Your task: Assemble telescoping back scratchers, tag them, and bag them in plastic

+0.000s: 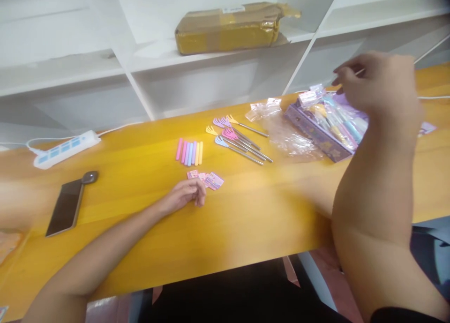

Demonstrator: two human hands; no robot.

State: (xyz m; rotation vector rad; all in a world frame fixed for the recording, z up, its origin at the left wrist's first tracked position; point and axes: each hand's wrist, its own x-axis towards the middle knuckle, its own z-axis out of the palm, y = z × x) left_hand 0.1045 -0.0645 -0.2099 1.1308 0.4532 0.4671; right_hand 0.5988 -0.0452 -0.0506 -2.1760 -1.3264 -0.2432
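My left hand rests on the table, its fingers loosely curled and nothing visible in them. It lies against a few small pink and purple printed cards. Raised over the right side, my right hand has thumb and fingers pinched together; what they hold, if anything, is too small to make out. Below it sits a purple patterned box with wrapped, pastel-handled items inside. Several back scratchers with metal rods and coloured claw heads lie mid-table. Left of them is a row of pastel handle tubes.
Clear plastic wrappers lie left of the box. A white power strip, a dark tablet-like slab and a mouse are at the left. A taped cardboard box stands on the white shelf behind the table.
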